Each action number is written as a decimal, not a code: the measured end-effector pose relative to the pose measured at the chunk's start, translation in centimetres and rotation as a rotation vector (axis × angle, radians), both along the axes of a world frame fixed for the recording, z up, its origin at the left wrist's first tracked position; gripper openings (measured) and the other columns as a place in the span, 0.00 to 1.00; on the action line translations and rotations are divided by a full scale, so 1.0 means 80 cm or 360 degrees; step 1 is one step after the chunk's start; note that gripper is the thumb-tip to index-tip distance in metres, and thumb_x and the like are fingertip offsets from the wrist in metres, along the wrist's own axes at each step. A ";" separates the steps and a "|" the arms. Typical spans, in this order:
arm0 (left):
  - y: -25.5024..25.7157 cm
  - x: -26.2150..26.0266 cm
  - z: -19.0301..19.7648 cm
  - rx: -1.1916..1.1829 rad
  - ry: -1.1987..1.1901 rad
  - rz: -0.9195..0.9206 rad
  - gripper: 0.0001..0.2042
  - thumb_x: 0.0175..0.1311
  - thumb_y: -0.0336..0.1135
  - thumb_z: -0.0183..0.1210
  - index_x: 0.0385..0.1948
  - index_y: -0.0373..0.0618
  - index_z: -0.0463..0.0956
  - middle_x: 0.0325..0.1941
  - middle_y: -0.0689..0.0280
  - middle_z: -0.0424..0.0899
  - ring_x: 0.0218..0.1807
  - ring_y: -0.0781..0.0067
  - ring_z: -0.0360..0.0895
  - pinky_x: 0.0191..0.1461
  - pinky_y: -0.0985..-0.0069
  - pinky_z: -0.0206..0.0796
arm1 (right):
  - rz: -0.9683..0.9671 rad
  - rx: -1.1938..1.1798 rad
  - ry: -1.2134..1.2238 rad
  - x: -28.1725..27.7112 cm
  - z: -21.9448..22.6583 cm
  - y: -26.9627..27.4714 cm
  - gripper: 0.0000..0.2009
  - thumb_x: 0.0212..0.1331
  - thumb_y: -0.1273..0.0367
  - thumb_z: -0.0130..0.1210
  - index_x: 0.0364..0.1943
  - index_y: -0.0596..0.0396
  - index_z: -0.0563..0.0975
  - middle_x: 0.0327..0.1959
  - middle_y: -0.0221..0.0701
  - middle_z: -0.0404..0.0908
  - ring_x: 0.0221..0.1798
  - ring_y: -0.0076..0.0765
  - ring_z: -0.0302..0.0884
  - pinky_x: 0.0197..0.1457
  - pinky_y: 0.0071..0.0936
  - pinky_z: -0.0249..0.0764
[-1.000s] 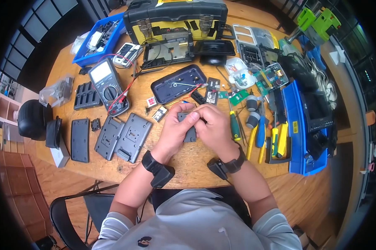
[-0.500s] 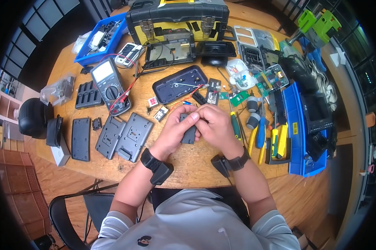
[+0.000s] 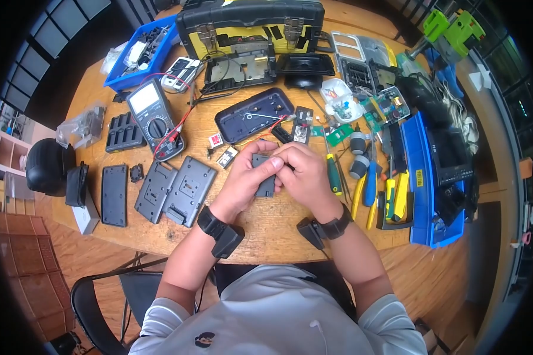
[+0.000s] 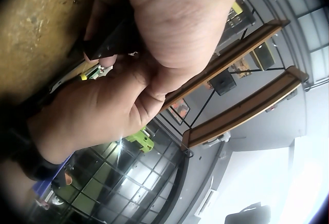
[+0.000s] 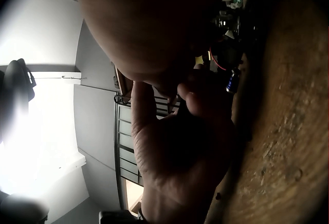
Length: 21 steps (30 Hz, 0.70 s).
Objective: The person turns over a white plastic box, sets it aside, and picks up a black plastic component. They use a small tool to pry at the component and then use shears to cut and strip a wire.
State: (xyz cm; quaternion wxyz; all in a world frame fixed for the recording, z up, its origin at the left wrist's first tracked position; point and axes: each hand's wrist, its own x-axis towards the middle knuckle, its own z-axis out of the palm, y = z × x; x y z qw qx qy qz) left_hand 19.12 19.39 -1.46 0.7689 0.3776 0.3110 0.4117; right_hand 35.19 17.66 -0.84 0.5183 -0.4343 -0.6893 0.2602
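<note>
Both hands meet over the front middle of the table, around a small dark grey plastic piece (image 3: 265, 189) with a flat face. My left hand (image 3: 238, 182) grips it with the fingers behind and the thumb across the top. My right hand (image 3: 306, 173) has its fingers curled at the upper edge of the piece, thumb and index close to the left thumb. In the left wrist view the piece (image 4: 110, 36) appears as a dark edge under the fingers. The fingertips hide most of it, and I cannot tell whether the right fingers pinch a smaller part.
Left lie grey plastic plates (image 3: 186, 192) and a multimeter (image 3: 157, 121) with red leads. Beyond the hands is a dark casing (image 3: 251, 115). To the right are a green screwdriver (image 3: 333, 174), yellow-handled tools (image 3: 400, 195) and a blue bin (image 3: 417, 177). A toolbox (image 3: 248, 26) stands behind.
The hands stay together in almost the same pose. The grey piece has turned slightly between them, and a small blue part beyond the fingers, visible half a second ago, is now covered in the head view.
</note>
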 end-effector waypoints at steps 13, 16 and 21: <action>0.011 -0.027 0.019 0.0159 0.0363 -0.0409 0.24 0.68 0.40 0.67 0.58 0.38 0.70 0.34 0.66 0.83 0.28 0.79 0.80 0.33 0.81 0.73 | 0.0238 0.0116 -0.0221 0.011 0.014 0.001 0.03 0.54 0.76 0.61 0.28 0.57 0.77 0.31 0.40 0.83 0.38 0.53 0.83 0.42 0.42 0.78; 0.012 -0.028 0.016 0.0131 0.0385 -0.0432 0.23 0.68 0.40 0.67 0.58 0.38 0.71 0.34 0.66 0.83 0.28 0.79 0.80 0.32 0.81 0.73 | 0.0221 0.0081 -0.0196 0.011 0.010 0.001 0.04 0.54 0.75 0.62 0.27 0.57 0.76 0.30 0.40 0.82 0.37 0.53 0.83 0.42 0.43 0.78; 0.011 -0.026 0.011 0.0079 0.0338 -0.0387 0.23 0.68 0.41 0.67 0.58 0.39 0.70 0.34 0.66 0.83 0.28 0.78 0.80 0.32 0.81 0.73 | 0.0129 0.0069 -0.0234 0.008 0.009 0.000 0.05 0.54 0.74 0.62 0.26 0.56 0.76 0.29 0.38 0.82 0.35 0.52 0.82 0.39 0.43 0.78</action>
